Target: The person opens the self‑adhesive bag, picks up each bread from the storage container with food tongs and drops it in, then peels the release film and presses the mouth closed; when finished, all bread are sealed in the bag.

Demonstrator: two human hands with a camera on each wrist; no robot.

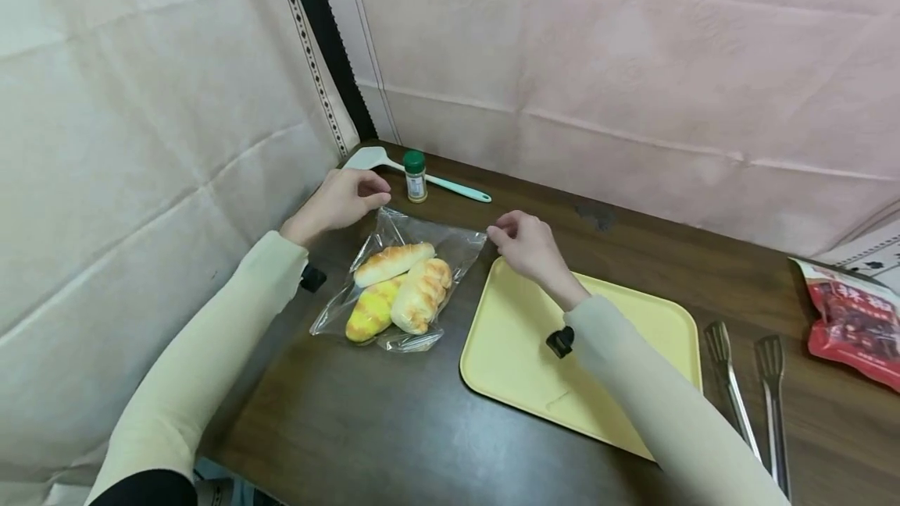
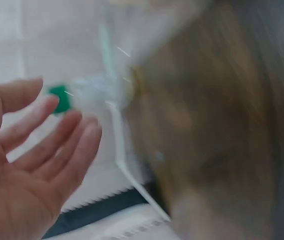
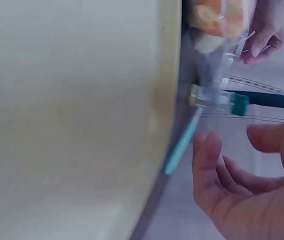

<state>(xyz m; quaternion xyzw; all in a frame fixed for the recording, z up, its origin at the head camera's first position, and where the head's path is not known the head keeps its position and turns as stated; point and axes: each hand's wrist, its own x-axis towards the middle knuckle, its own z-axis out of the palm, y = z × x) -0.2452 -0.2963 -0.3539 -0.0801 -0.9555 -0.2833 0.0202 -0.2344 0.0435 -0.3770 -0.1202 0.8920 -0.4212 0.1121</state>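
A clear plastic bag (image 1: 460, 248) lies on the table with three bread rolls inside: a long one (image 1: 394, 262), a yellow one (image 1: 375, 309) and a pale plump one (image 1: 422, 297). My left hand (image 1: 346, 197) hovers by the bag's upper left corner; the left wrist view shows its loosely bent fingers (image 2: 74, 155) with nothing between them. By the upper right corner is my right hand (image 1: 527, 244), over the edge of a yellow tray (image 1: 506, 342). Thumb and fingers stand apart in the right wrist view, and no hold on the bag shows there.
A green-capped shaker bottle (image 1: 416, 178) stands behind the bag, in front of a pale turquoise spatula (image 1: 457, 189). Right of the tray lie metal tongs (image 1: 734, 397) and a red food packet (image 1: 854, 326). Cloth walls (image 1: 633, 84) border the table's back and left.
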